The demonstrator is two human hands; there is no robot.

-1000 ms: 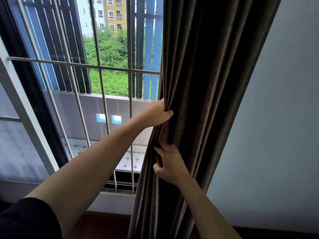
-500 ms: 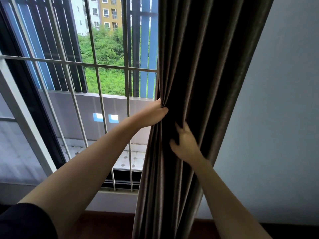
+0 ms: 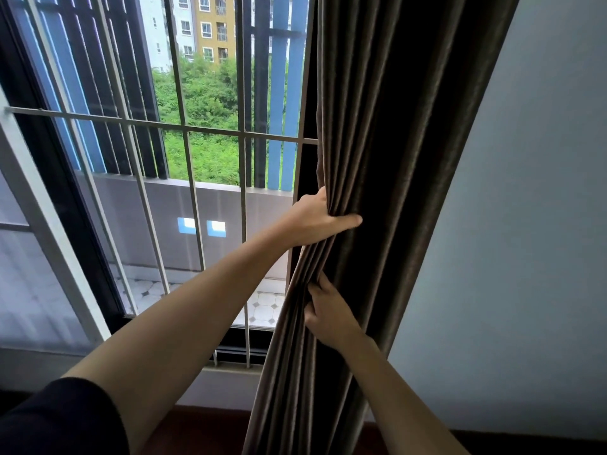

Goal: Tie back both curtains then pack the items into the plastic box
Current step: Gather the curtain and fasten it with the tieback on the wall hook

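Observation:
A dark brown curtain [image 3: 394, 126] hangs in gathered folds at the right side of the window. My left hand [image 3: 315, 221] grips its bunched left edge at mid height, thumb across the front of the folds. Lower down, my right hand [image 3: 328, 315] holds the folds, its fingers tucked into the pleats and partly hidden by the fabric. No tie-back, plastic box or items show in this view.
A white metal window grille [image 3: 184, 133] spans the opening to the left, with a dark sliding frame [image 3: 65, 198] beside it. A pale wall [image 3: 525, 224] rises right of the curtain. A dark skirting and reddish floor [image 3: 203, 421] run along the bottom.
My right hand dropped from mid-curtain to a lower spot at the left folds and tucked its fingers in. My left hand kept its grip.

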